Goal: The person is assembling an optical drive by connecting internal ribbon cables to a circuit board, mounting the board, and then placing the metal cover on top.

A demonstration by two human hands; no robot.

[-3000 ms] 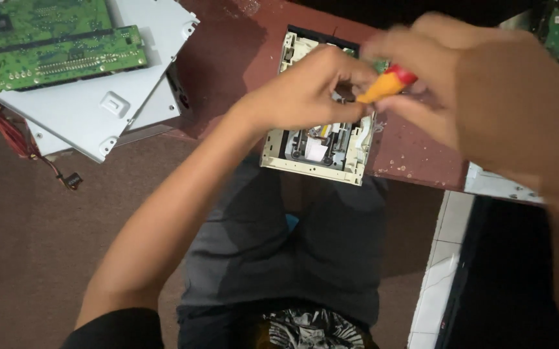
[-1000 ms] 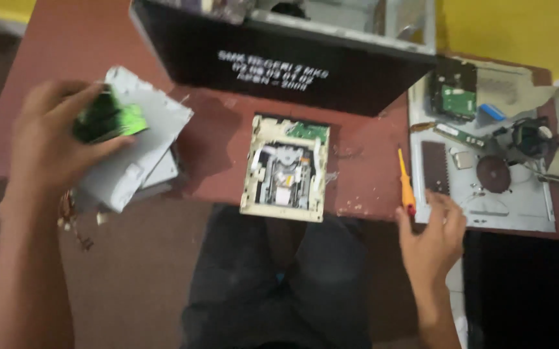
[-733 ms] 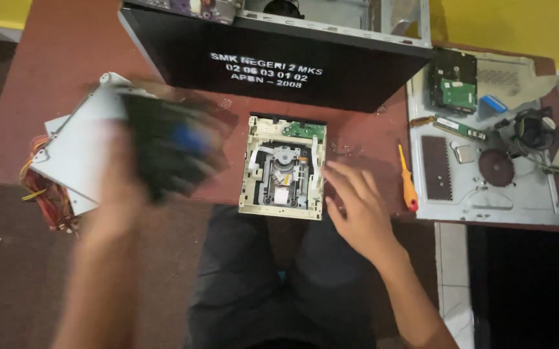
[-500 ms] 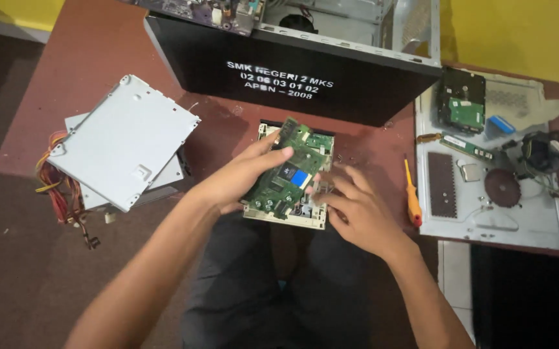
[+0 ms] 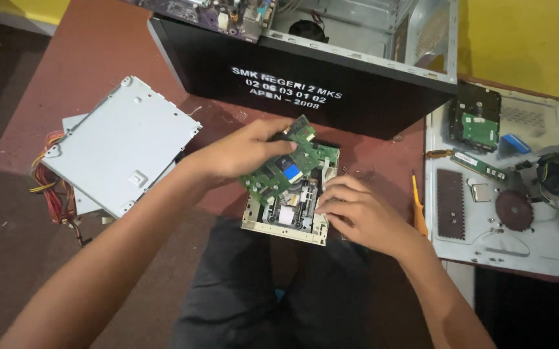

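We hold the green circuit board (image 5: 279, 169) in our left hand (image 5: 241, 152), tilted over the opened optical drive (image 5: 290, 205), which sits on the table (image 5: 85, 71) just in front of the black computer case (image 5: 305, 84). Our right hand (image 5: 352, 210) rests fingers-down on the drive's right edge, gripping nothing. An orange screwdriver (image 5: 418, 205) lies just right of the drive.

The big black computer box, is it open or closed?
Open. The black computer case lies on its side with its panel off, so the metal inside and a fan show from above.
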